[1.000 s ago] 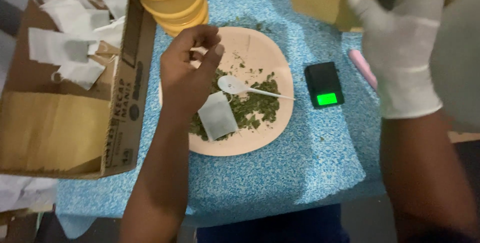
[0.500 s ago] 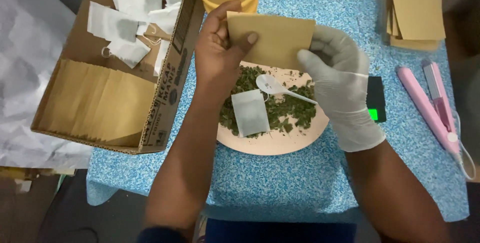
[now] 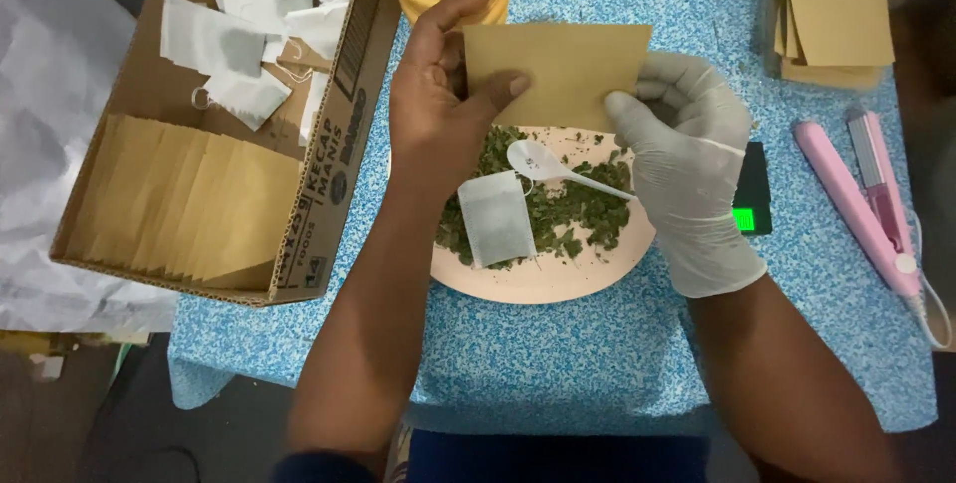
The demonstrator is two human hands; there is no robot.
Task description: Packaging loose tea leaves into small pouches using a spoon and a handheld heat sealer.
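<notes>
Head view. Brown paper envelope (image 3: pixel 554 73): held flat above the plate (image 3: pixel 543 279), pinched at its left end by the bare left hand (image 3: pixel 438 110), thumb on its face, and at its lower right edge by the gloved right hand (image 3: pixel 687 159). Plate: dried green leaves (image 3: pixel 573 209), white plastic spoon (image 3: pixel 558 168), one filled tea bag (image 3: pixel 495 218). Left: cardboard box (image 3: pixel 334 184) of envelopes and tea bags. Right: pink sealer (image 3: pixel 866 204), small scale (image 3: pixel 750 189).
</notes>
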